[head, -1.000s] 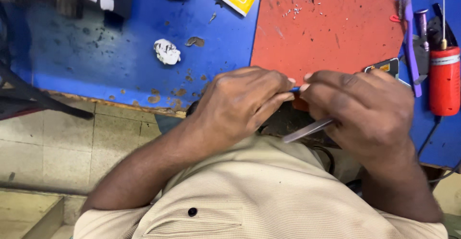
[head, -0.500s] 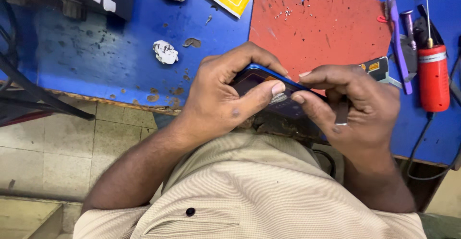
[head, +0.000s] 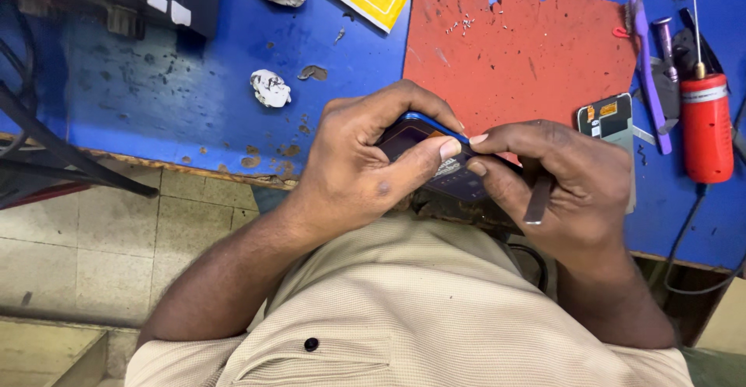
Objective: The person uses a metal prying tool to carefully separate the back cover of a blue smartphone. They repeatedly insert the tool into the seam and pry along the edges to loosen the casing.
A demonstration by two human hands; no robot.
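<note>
A blue-edged phone (head: 423,148) with a dark screen sits between both hands, close to my chest at the blue workbench's near edge. My left hand (head: 365,162) wraps around its left end, thumb pressed on the screen. My right hand (head: 567,193) pinches the phone's right side with thumb and forefinger and also holds a thin metal tool (head: 536,199) that points down from the fingers. Most of the phone's body is hidden by the fingers.
A red work mat (head: 528,53) with tiny screws lies on the blue workbench (head: 194,99). To the right are a small phone part (head: 608,119), a purple pry tool (head: 646,68) and a red canister (head: 707,127). Crumpled paper (head: 270,88) lies left; tiled floor below.
The hands have opened up from a tight clasp: the phone, hidden a second ago, now shows between them, and the metal tool has swung from pointing left to pointing down.
</note>
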